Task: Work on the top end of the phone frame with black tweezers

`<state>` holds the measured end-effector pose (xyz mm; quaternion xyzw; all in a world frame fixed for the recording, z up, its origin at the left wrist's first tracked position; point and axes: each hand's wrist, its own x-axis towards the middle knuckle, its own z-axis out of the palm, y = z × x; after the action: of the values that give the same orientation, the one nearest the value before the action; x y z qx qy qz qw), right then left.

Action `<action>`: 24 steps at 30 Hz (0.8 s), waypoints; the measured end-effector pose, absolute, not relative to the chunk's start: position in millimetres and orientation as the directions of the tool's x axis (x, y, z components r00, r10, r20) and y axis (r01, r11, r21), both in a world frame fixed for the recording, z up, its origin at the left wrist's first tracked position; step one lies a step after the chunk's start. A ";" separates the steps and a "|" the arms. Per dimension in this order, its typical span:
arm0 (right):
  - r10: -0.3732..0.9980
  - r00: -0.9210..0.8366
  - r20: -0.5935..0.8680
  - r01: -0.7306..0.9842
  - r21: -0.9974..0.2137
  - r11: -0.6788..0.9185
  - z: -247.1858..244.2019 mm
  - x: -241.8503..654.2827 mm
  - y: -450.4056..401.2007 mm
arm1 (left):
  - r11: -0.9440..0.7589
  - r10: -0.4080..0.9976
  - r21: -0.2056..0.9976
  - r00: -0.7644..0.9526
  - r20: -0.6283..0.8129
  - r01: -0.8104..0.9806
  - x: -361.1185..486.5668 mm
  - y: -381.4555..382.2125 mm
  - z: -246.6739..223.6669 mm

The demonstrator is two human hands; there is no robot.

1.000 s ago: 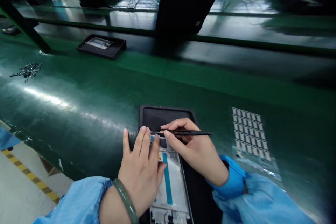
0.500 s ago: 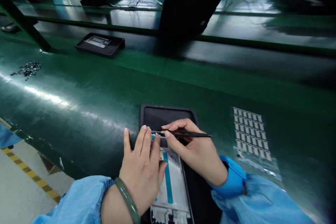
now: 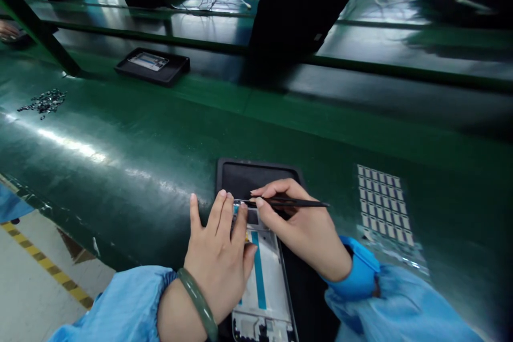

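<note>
A phone frame with a blue strip down its middle lies in a black tray in front of me. My left hand rests flat over the frame's upper left side, its fingers stretched out and its fingertips at the top edge. Black tweezers are pinched in my right hand, pointing left. Their tips reach the frame's top edge, close to my left fingertips. Whatever small part may be at the tips is too small to make out.
To the right lies a sheet of small parts in rows. A pile of small dark pieces is at the far left. Another black tray holds a phone frame. A dark panel and a green post stand beyond; people work across the bench.
Both hands keep almost the same pose at the frame's top edge; the view has shifted slightly. A co-worker's hand has come into view at the far left.
</note>
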<state>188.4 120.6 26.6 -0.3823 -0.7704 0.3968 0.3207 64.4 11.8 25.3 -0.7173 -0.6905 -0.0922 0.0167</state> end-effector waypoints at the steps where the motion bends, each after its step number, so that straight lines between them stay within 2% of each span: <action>1: 0.844 -0.501 0.190 0.334 -0.857 0.391 26.7 188.4 120.7 | -0.045 0.987 0.102 0.028 0.156 0.994 64.6 12.0 25.3; 7: 0.822 -0.532 0.204 0.341 -0.837 0.428 32.5 187.2 123.0 | -0.049 0.986 0.106 0.031 0.163 0.993 64.7 12.9 24.4; 20: 0.694 -0.697 0.181 0.395 -0.711 0.582 51.6 178.4 130.4 | -0.047 0.985 0.138 0.023 0.172 0.989 64.2 13.1 24.5; 24: 0.743 -0.645 0.179 0.370 -0.777 0.509 42.1 185.3 130.5 | -0.045 0.987 0.162 0.019 0.161 0.986 62.8 12.7 23.7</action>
<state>185.3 130.5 42.1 -0.3352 -0.8303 0.3648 0.2554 62.8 12.7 23.7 -0.7138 -0.6909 -0.1149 -0.0023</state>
